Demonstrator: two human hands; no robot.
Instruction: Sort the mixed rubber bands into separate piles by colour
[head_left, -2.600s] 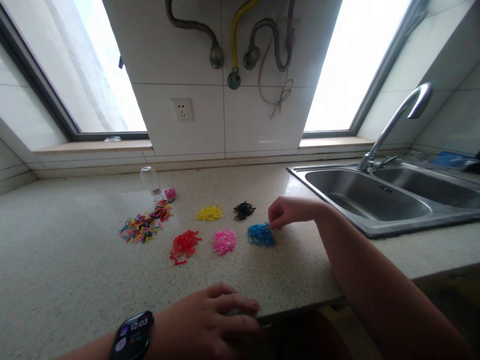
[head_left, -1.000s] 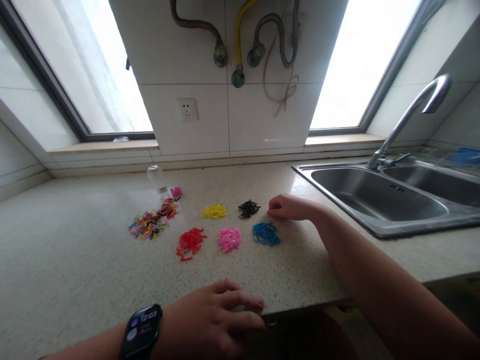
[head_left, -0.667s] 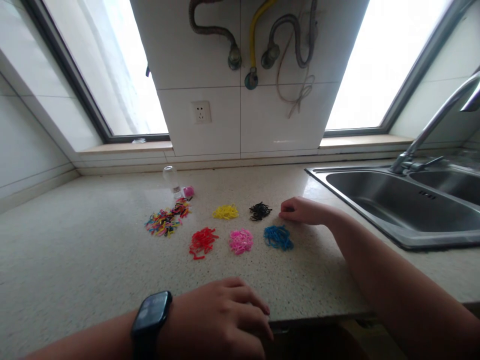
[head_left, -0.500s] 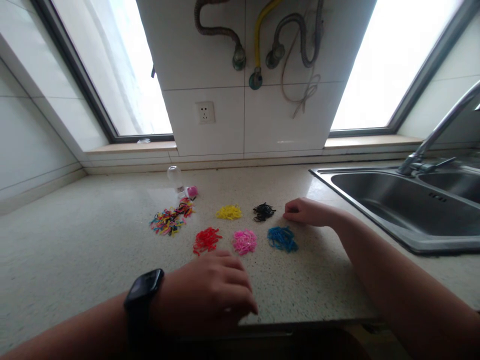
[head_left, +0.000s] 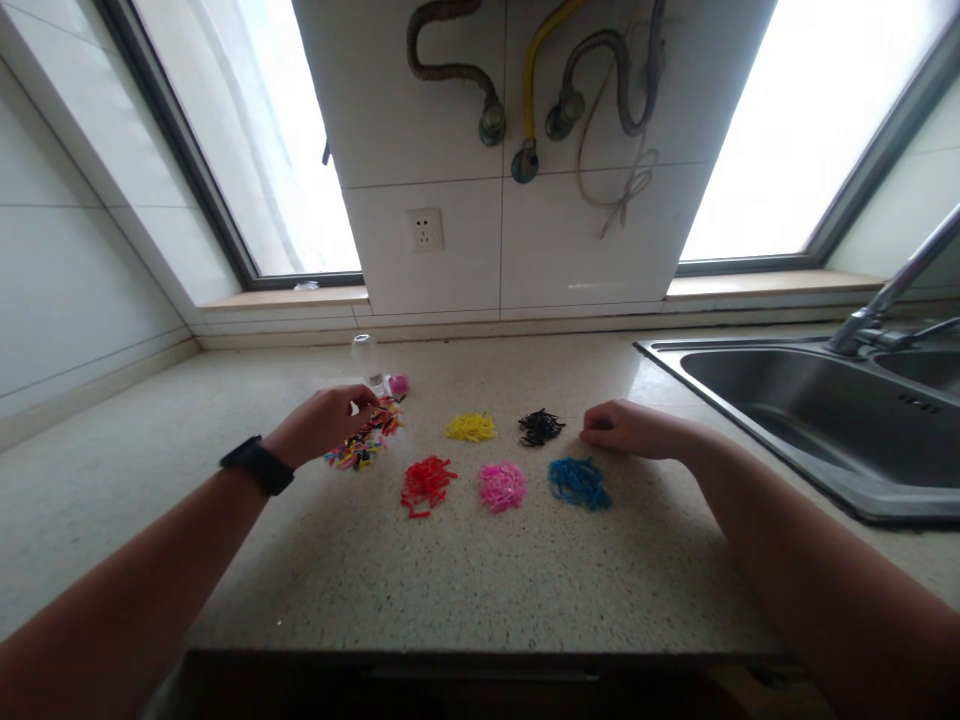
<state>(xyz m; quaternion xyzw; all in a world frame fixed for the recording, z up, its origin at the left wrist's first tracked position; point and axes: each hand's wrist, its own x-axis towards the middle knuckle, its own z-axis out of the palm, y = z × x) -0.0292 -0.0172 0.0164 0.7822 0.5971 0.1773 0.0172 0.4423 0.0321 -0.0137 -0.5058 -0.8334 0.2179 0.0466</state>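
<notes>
My left hand (head_left: 326, 424), a dark watch band on its wrist, reaches over a mixed-colour pile of small rubber bands (head_left: 357, 455). Its thumb and forefinger come together at the pile's upper part; anything between them is too small to make out. My right hand (head_left: 621, 428) rests on the counter with fingers curled closed, just right of the black rubber bands (head_left: 541, 427); its inside is hidden. Separate piles lie between the hands: yellow rubber bands (head_left: 471, 427), red rubber bands (head_left: 427, 484), pink rubber bands (head_left: 502, 486) and blue rubber bands (head_left: 580, 483).
Behind the mixed pile are a clear bottle (head_left: 367, 360) and a small pink object (head_left: 399, 383). A steel sink (head_left: 780, 415) with a faucet (head_left: 892, 290) is at the right. The speckled counter (head_left: 465, 590) ends at a front edge; a tiled wall stands behind.
My left hand has moved from the counter's front edge up and left to the mixed pile. My right hand went from the blue pile to beside the black one. The view has turned left.
</notes>
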